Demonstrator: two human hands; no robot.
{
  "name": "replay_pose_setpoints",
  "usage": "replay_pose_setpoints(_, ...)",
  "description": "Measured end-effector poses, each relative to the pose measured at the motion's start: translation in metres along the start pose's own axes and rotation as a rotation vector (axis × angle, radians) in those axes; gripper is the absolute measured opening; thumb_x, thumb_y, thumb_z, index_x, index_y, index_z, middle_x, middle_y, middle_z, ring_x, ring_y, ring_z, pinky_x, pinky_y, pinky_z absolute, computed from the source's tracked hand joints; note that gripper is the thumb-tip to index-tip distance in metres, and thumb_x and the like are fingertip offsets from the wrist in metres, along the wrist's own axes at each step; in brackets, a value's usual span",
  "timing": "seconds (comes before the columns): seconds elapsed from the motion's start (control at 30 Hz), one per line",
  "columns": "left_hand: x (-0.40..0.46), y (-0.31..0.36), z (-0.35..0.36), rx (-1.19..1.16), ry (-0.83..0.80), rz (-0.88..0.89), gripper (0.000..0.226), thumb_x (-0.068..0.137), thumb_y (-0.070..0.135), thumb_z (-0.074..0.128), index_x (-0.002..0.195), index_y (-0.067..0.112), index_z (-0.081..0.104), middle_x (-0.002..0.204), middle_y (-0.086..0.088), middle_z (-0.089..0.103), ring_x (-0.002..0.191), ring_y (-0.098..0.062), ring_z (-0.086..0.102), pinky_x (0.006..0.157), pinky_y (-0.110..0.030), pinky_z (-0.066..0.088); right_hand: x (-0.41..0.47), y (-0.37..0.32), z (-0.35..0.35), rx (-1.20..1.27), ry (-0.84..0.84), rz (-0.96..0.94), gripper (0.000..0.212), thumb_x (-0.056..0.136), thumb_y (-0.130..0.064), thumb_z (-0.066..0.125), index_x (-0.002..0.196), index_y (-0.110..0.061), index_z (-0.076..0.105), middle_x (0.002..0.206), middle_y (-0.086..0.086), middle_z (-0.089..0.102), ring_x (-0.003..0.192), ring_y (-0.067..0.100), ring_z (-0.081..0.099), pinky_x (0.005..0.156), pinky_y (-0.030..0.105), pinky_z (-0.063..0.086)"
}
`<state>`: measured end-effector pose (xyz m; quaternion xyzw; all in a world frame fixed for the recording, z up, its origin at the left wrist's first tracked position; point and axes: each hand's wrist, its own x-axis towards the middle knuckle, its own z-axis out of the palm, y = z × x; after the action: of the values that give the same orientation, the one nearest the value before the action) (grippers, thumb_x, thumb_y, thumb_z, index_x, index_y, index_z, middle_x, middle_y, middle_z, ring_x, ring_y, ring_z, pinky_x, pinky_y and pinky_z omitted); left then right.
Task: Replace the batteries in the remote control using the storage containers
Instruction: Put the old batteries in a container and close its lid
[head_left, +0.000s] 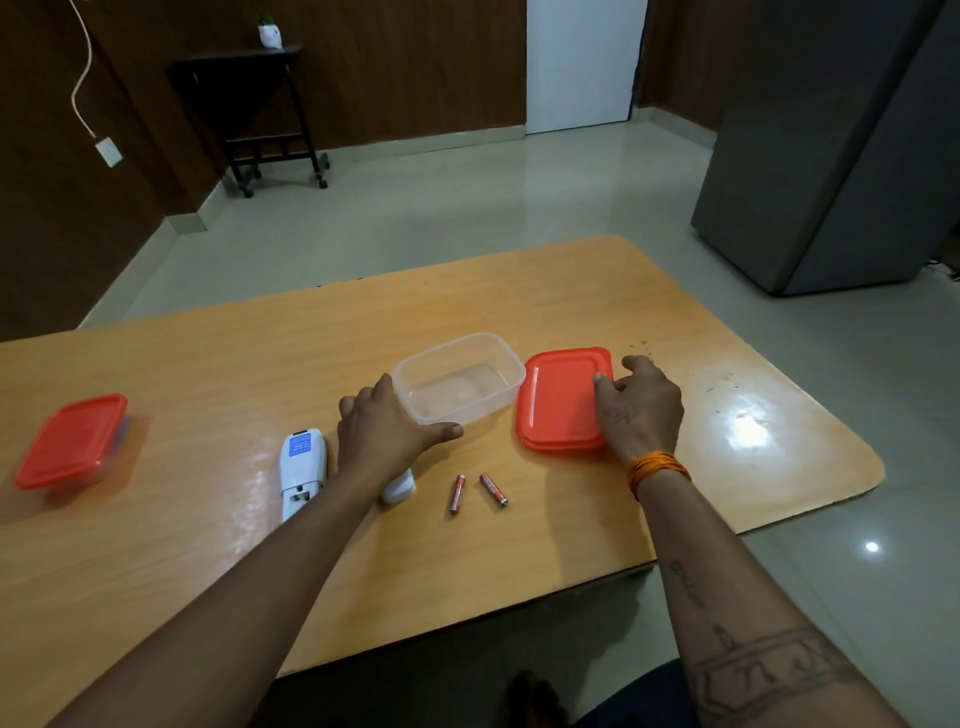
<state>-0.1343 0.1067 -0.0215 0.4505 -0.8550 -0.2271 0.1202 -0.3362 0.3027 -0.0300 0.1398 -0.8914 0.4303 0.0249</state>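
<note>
A clear plastic container (460, 382) stands open and empty mid-table. My left hand (387, 428) cups its near left corner, thumb along the front wall. Its red lid (558, 397) lies flat on the table just right of it; my right hand (636, 402) rests on the lid's right edge with fingers curled over it. A white remote (303, 470) lies face down left of my left wrist, its battery bay uncovered. The white battery cover (399, 486) peeks out beside my left forearm. Two red batteries (457, 493) (493, 488) lie loose in front of the container.
A second container with a red lid (70, 441) stands shut at the far left of the wooden table (519, 545). The table's right edge is rounded, close to my right hand. A grey cabinet (831, 156) stands on the floor beyond.
</note>
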Motion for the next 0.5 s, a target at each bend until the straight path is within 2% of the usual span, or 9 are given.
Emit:
replay_pose_setpoints(0.1,-0.005,0.004,-0.005,0.003,-0.012,-0.009,0.115,0.048,0.086,0.078,0.139,0.022,0.048,0.139,-0.007,0.059,0.133,-0.034,0.041,0.097,-0.043,0.044,-0.001,0.001,0.0,-0.067,-0.002,-0.009,0.052,0.097,-0.036,0.066,0.139,-0.005,0.062,0.118,0.017,0.076,0.113,0.037,0.068,0.096,0.042,0.054)
replay_pose_setpoints(0.17,-0.01,0.006,-0.008,-0.011,0.008,0.009,0.116,0.054,0.079,0.082,0.147,0.022,0.043,0.148,-0.007,0.053,0.141,-0.033,0.035,0.105,-0.044,0.041,-0.001,0.001,-0.002,-0.106,0.002,-0.031,0.048,0.097,-0.036,0.065,0.133,-0.005,0.066,0.116,0.016,0.076,0.11,0.038,0.069,0.092,0.042,0.055)
replay_pose_setpoints(0.23,-0.018,0.007,-0.01,-0.054,0.044,0.047,0.115,0.061,0.071,0.086,0.155,0.023,0.039,0.158,-0.004,0.043,0.149,-0.03,0.027,0.115,-0.044,0.034,-0.004,-0.002,-0.004,-0.172,0.022,-0.074,0.043,0.097,-0.037,0.064,0.127,-0.007,0.068,0.113,0.015,0.075,0.104,0.038,0.069,0.086,0.042,0.056)
replay_pose_setpoints(0.3,-0.028,0.008,-0.013,-0.086,0.116,0.098,0.107,0.066,0.063,0.088,0.154,0.024,0.042,0.161,-0.003,0.039,0.151,-0.027,0.026,0.118,-0.044,0.032,-0.009,-0.008,-0.007,-0.221,0.044,-0.137,0.038,0.097,-0.037,0.063,0.122,-0.009,0.07,0.11,0.014,0.074,0.099,0.036,0.07,0.081,0.041,0.057)
replay_pose_setpoints(0.37,-0.041,0.01,-0.015,-0.101,0.198,0.16,0.087,0.072,0.053,0.089,0.146,0.025,0.053,0.152,-0.003,0.048,0.142,-0.025,0.039,0.109,-0.039,0.04,-0.015,-0.017,-0.011,-0.197,0.018,-0.198,0.035,0.096,-0.035,0.065,0.121,-0.012,0.072,0.107,0.01,0.076,0.097,0.032,0.071,0.08,0.039,0.059)
replay_pose_setpoints(0.43,-0.056,0.012,-0.018,-0.111,0.22,0.219,0.062,0.077,0.044,0.088,0.13,0.025,0.065,0.128,0.001,0.061,0.115,-0.019,0.059,0.089,-0.032,0.05,-0.025,-0.028,-0.015,-0.131,-0.078,-0.238,0.032,0.092,-0.036,0.069,0.117,-0.017,0.075,0.101,0.004,0.078,0.096,0.027,0.072,0.083,0.04,0.061)
replay_pose_setpoints(0.5,-0.07,0.014,-0.018,-0.098,0.162,0.235,0.038,0.08,0.04,0.086,0.112,0.025,0.072,0.103,0.008,0.068,0.09,-0.011,0.065,0.076,-0.03,0.054,-0.041,-0.037,-0.016,-0.087,-0.235,-0.283,0.027,0.086,-0.041,0.075,0.105,-0.022,0.078,0.095,0.0,0.078,0.092,0.021,0.072,0.082,0.04,0.061)
